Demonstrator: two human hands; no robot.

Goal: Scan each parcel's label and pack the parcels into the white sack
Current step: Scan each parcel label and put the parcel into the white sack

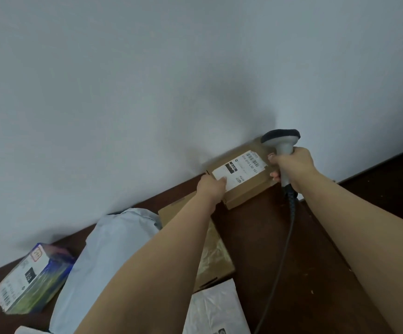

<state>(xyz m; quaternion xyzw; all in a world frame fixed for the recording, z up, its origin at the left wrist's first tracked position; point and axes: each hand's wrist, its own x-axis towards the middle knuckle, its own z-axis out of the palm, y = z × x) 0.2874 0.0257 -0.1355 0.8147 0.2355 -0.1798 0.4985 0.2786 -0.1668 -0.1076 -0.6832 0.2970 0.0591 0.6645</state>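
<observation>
Two bare forearms, no sleeves; pink-painted nails on the right hand point(292, 162).

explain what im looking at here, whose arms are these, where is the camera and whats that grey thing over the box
There is no machine here: a person wears a wide-angle camera on the head, looking forward and down, so the two bare arms are their own. The left hand grips a small cardboard box by the corner of its white shipping label. The right hand holds a grey barcode scanner beside the box, its cable trailing toward the person. On the dark brown table against a pale wall also lie a colourful labelled box, a pale blue mailer bag, a flat cardboard parcel and a white bag.
</observation>
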